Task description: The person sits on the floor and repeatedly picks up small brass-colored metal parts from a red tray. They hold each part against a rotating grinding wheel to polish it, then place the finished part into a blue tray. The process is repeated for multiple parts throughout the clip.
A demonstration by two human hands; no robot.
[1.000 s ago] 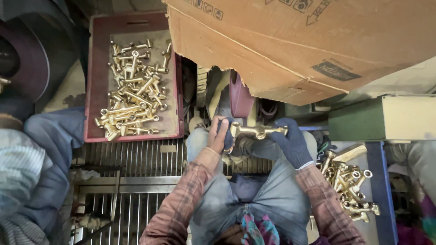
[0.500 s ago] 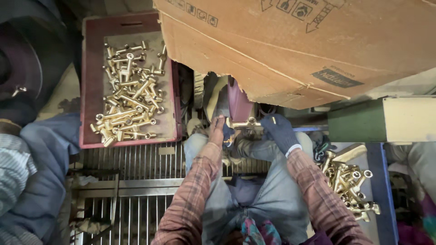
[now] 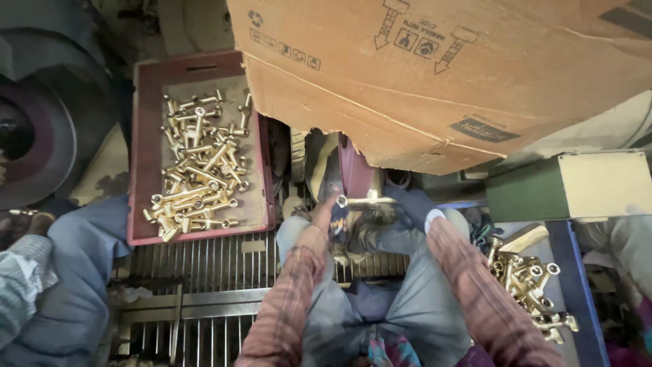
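Red crate (image 3: 146, 146) of brass fittings (image 3: 197, 166)

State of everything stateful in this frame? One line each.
left hand: gloved, gripping one end of brass fitting
right hand: gloved, gripping the other end
brass fitting: held level between both hands
red tray: partly filled with brass fittings
right-side pile of fittings: loose heap
cardboard box: tilted overhead, edge torn
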